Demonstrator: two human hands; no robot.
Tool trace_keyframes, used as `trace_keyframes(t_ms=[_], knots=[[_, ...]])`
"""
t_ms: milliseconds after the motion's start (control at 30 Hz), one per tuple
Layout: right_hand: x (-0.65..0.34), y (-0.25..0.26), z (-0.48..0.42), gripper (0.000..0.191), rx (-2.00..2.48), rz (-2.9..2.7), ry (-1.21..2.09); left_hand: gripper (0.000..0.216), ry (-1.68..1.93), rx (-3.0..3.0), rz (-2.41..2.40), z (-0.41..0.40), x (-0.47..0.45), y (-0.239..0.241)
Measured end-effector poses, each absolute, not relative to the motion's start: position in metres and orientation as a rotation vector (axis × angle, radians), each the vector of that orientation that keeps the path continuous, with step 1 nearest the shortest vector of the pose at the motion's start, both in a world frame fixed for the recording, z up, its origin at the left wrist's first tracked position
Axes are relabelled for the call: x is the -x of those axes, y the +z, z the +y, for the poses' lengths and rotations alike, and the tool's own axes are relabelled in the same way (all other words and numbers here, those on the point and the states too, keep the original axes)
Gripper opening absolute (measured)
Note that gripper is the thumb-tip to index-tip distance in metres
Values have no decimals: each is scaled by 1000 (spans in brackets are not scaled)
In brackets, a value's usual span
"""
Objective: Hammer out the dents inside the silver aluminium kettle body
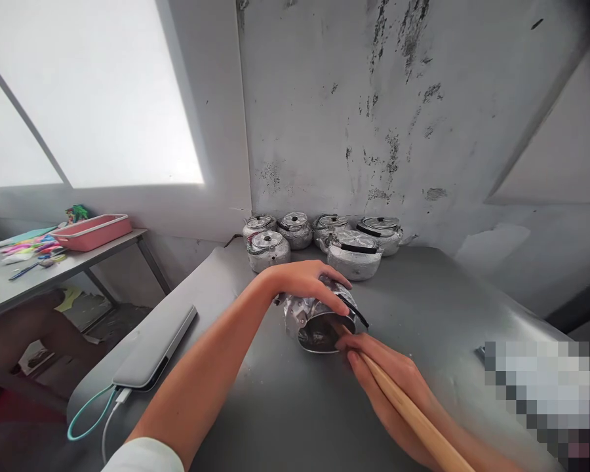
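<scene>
A dented metal kettle [295,316] lies tipped on the grey table, its round mouth facing me and its black handle at the right. My left hand [307,280] reaches over the top of this kettle, fingers curled down on its side. In my right hand [386,370] is a long wooden stick [408,410], with the fingers wrapped round it close to the kettle's mouth. The stick's far end goes inside the kettle, where its tip is hard to make out. Behind them stand several more metal kettles [354,261], upright and lidded, near the wall.
On the left of the table [265,406] lies a white power bank [152,357] with a cable and a teal strap. A side table holds a pink basket [96,233] and colourful bits. A blurred-out object [545,387] is at the right. A person's bare legs [44,334] show lower left.
</scene>
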State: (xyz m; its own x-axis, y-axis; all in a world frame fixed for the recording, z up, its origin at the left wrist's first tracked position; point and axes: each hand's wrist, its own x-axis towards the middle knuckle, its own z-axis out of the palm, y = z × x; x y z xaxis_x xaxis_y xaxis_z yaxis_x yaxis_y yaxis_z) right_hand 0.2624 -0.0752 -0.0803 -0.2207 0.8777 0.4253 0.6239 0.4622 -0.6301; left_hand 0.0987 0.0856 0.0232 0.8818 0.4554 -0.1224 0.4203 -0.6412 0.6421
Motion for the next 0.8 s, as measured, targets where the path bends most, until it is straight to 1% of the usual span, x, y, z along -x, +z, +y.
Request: trace_keyframes(t_ms=[333,800], knots=[[-262,-72,-77,20,1275,-2008,443,70,70,-2346,629,87,-98,22],[-264,-75,-76,20,1282,-2014,420,70,74,-2339,596,90,-99,19]])
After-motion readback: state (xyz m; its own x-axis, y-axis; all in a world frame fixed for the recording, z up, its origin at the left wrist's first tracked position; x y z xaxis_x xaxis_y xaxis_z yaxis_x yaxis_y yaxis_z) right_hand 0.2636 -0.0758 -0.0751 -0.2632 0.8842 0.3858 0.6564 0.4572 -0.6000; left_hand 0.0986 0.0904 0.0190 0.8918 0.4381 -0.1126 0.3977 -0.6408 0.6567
